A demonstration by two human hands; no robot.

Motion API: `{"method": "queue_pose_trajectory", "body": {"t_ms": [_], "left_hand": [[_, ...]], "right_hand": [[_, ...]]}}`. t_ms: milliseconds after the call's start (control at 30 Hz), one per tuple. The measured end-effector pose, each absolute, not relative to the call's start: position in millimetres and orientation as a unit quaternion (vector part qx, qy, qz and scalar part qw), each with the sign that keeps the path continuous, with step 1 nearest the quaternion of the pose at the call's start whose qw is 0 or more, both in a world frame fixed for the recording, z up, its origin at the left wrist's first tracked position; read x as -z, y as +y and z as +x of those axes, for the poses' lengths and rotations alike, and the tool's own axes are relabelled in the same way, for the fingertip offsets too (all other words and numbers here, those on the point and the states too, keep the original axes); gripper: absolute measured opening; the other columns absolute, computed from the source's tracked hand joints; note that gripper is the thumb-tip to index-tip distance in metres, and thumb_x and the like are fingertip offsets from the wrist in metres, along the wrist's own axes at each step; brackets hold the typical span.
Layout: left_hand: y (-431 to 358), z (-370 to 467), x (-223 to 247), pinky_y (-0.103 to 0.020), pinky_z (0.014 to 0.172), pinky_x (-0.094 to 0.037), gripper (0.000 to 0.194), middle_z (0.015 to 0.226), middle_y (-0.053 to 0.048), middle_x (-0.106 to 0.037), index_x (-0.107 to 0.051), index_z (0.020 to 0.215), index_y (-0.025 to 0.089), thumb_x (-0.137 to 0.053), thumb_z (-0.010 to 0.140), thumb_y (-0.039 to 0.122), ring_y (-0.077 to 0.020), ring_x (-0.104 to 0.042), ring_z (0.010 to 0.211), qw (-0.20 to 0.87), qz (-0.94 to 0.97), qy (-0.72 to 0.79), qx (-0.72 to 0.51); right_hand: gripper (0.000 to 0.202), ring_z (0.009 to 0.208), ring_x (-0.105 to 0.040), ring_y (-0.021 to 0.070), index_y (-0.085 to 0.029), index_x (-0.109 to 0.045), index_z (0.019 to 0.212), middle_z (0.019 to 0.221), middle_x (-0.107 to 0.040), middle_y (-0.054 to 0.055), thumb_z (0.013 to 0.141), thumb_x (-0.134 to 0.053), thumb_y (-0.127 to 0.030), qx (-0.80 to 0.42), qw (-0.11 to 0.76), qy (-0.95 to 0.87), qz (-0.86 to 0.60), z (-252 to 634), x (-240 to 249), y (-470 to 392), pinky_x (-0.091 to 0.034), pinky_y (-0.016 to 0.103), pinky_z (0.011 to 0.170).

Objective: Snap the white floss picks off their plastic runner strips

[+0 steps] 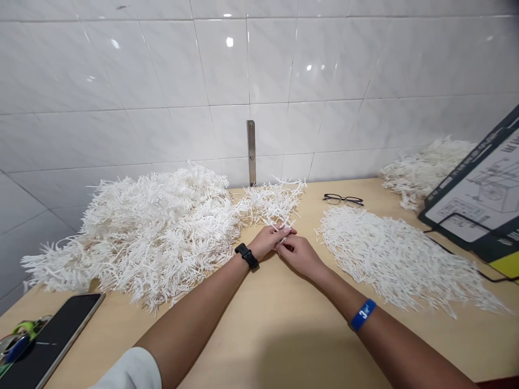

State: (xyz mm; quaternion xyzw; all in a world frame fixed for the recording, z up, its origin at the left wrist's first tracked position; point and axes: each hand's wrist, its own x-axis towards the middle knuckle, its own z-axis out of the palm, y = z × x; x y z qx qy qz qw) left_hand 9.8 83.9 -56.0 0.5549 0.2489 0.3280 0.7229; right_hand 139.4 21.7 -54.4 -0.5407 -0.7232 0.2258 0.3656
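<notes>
My left hand and my right hand meet at the middle of the table, fingers closed on a small white branched strand. Fingers cover most of that strand. To the left lies a big tangled heap of white branched strands, seemingly plastic. A thinner bunch of the same strands reaches from it to just beyond my hands. On the right, a flat spread of small loose white pieces lies close to my right forearm.
Black-framed glasses rest behind the loose pieces. A printed dark box with a black cable stands at right, another white heap behind it. A phone and keys lie front left. A tiled wall closes off the back.
</notes>
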Motion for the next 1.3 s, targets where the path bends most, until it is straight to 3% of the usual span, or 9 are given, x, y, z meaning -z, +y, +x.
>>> {"method": "queue_pose_trajectory", "body": {"t_ms": [167, 367, 467, 600, 867, 1000, 1133, 1233, 1300], "left_hand": [[87.7, 10.2, 60.6, -0.028, 0.069, -0.047, 0.058, 0.08, -0.011, -0.069, -0.07, 0.09, 0.008, -0.07, 0.071, 0.063, -0.0168, -0.063, 0.071, 0.716, 0.549, 0.248, -0.353], [87.0, 14.0, 64.5, -0.024, 0.053, -0.043, 0.055, 0.071, -0.006, -0.067, -0.065, 0.085, 0.01, -0.065, 0.074, 0.064, -0.0116, -0.056, 0.054, 0.673, 0.554, 0.29, -0.395], [89.7, 15.2, 64.3, -0.022, 0.049, -0.041, 0.049, 0.058, -0.001, -0.059, -0.059, 0.074, 0.012, -0.063, 0.079, 0.06, -0.0098, -0.051, 0.048, 0.663, 0.518, 0.332, -0.426], [95.3, 11.3, 60.6, -0.02, 0.045, -0.036, 0.044, 0.044, 0.007, -0.042, -0.05, 0.074, 0.017, -0.054, 0.087, 0.059, -0.0077, -0.042, 0.039, 0.659, 0.43, 0.381, -0.485], [91.1, 7.9, 54.0, -0.023, 0.052, -0.045, 0.039, 0.054, 0.0, -0.057, -0.057, 0.087, 0.015, -0.054, 0.089, 0.054, -0.0129, -0.058, 0.05, 0.704, 0.43, 0.338, -0.453], [92.1, 7.4, 53.3, -0.022, 0.051, -0.045, 0.039, 0.055, -0.002, -0.059, -0.059, 0.087, 0.013, -0.052, 0.092, 0.051, -0.0137, -0.061, 0.053, 0.704, 0.418, 0.343, -0.461], [93.0, 7.1, 54.2, -0.022, 0.052, -0.046, 0.038, 0.057, -0.003, -0.061, -0.06, 0.086, 0.012, -0.05, 0.094, 0.048, -0.0127, -0.061, 0.052, 0.704, 0.424, 0.339, -0.459], [93.4, 7.6, 55.4, -0.021, 0.053, -0.046, 0.039, 0.056, -0.003, -0.06, -0.061, 0.084, 0.011, -0.049, 0.094, 0.047, -0.0127, -0.061, 0.053, 0.7, 0.43, 0.34, -0.457], [93.9, 7.6, 55.8, -0.021, 0.053, -0.045, 0.039, 0.056, -0.003, -0.059, -0.061, 0.084, 0.011, -0.05, 0.094, 0.047, -0.0127, -0.062, 0.054, 0.698, 0.431, 0.341, -0.459]], "right_hand": [[0.032, 0.056, -0.044, 0.014, -0.019, -0.052, 0.054, 0.058, -0.05, 0.0, 0.083, -0.049, -0.031, -0.28, 0.368, -0.69, -0.557, 141.4, 51.8, 21.9, -0.032, 0.027, 0.054], [0.033, 0.058, -0.049, 0.0142, -0.019, -0.051, 0.049, 0.058, -0.055, 0.002, 0.08, -0.052, -0.029, -0.409, 0.384, -0.661, -0.498, 147.6, 43.6, 24.5, -0.037, 0.027, 0.057], [0.035, 0.047, -0.042, 0.0118, -0.02, -0.047, 0.048, 0.046, -0.046, -0.002, 0.081, -0.049, -0.031, -0.484, 0.382, -0.634, -0.468, 145.8, 42.0, 19.9, -0.034, 0.026, 0.051], [0.031, 0.047, -0.042, 0.0103, -0.018, -0.052, 0.052, 0.049, -0.05, -0.001, 0.08, -0.05, -0.03, -0.554, 0.304, -0.667, -0.394, 137.1, 44.1, 10.0, -0.033, 0.025, 0.051], [0.04, 0.05, -0.031, 0.0093, -0.021, -0.035, 0.053, 0.051, -0.033, -0.005, 0.083, -0.051, -0.041, -0.381, 0.447, -0.606, -0.536, 155.1, 44.2, 27.2, -0.026, 0.025, 0.05], [0.038, 0.05, -0.035, 0.0086, -0.018, -0.044, 0.055, 0.051, -0.04, -0.004, 0.083, -0.056, -0.041, -0.383, 0.45, -0.595, -0.545, 169.0, 39.1, 26.3, -0.028, 0.023, 0.048], [0.037, 0.05, -0.055, 0.0111, -0.014, -0.063, 0.082, 0.069, -0.066, 0.005, 0.086, -0.056, -0.051, -0.66, 0.297, -0.585, -0.366, 162.1, 31.5, 7.6, -0.041, 0.022, 0.044], [0.043, 0.071, -0.07, 0.0192, -0.012, -0.065, 0.102, 0.094, -0.071, 0.014, 0.081, -0.065, -0.05, -0.781, 0.114, -0.564, -0.244, 149.5, 30.6, -3.0, -0.052, 0.025, 0.051], [0.041, 0.081, -0.07, 0.0197, -0.014, -0.066, 0.104, 0.098, -0.071, 0.014, 0.079, -0.069, -0.046, -0.785, 0.132, -0.544, -0.267, 143.0, 34.3, -1.0, -0.055, 0.026, 0.061]]}}
